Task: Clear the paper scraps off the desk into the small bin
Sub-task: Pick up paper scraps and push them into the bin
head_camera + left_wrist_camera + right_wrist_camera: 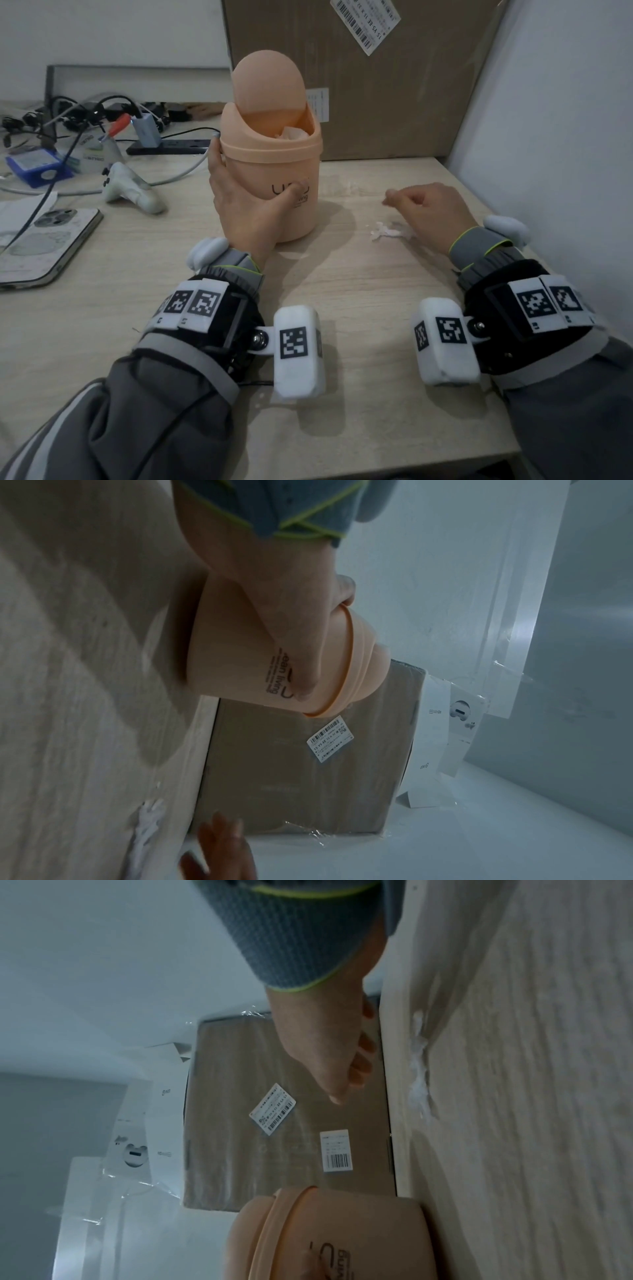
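Note:
The small peach bin point(274, 209) stands upright on the desk, its swing lid tipped open, with white paper point(291, 133) showing inside. My left hand point(236, 202) grips the bin from its left, thumb across the printed front and fingers round the far side; the left wrist view shows the same hold on the bin point(232, 653). Several white paper scraps point(385, 232) lie on the desk right of the bin. My right hand point(423, 205) hovers just behind them, fingers loosely curled, nothing plainly held. The right wrist view shows the scraps point(419, 1069) beside that hand point(325, 1047).
A large cardboard box point(376, 85) stands close behind the bin and a white wall point(565, 137) bounds the desk on the right. To the left lie a phone point(44, 240), a white controller point(132, 192), a blue box point(37, 168) and tangled cables point(85, 113).

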The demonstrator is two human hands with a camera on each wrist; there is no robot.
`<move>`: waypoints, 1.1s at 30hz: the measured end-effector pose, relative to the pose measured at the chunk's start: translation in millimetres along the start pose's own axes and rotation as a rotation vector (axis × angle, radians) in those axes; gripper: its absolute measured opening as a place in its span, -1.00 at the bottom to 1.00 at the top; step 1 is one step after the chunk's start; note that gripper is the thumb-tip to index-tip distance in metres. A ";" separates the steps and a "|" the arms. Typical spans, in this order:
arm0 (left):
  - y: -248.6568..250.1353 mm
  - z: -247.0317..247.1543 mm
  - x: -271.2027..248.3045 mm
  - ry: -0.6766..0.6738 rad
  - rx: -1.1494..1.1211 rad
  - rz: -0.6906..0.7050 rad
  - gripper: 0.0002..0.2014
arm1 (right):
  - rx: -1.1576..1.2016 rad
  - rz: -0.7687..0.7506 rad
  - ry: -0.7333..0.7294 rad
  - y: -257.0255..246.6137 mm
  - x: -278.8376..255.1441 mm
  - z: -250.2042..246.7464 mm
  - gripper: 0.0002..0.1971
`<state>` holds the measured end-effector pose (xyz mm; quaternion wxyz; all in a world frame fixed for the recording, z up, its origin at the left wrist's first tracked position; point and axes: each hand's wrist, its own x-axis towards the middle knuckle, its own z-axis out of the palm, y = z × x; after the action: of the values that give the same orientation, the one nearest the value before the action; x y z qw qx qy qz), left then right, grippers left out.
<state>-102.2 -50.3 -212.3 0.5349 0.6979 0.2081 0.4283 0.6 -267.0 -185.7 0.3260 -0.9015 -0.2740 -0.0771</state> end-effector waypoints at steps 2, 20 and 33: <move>-0.1 0.5 -0.2 -0.002 0.000 0.000 0.29 | -0.058 0.050 -0.012 8.5 3.5 -0.4 -0.61; -3.1 1.4 0.2 -0.026 0.011 0.044 0.32 | -0.097 -0.029 -0.142 6.5 6.0 19.8 -0.90; -2.4 4.9 -0.5 -0.194 0.067 0.219 0.29 | 0.484 -0.113 0.416 -16.8 5.1 -5.7 -0.87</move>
<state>-98.1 -52.7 -215.0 0.4791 0.7718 0.0923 0.4077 -4.1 -257.6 -170.4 0.5752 -0.7460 -0.2614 -0.2103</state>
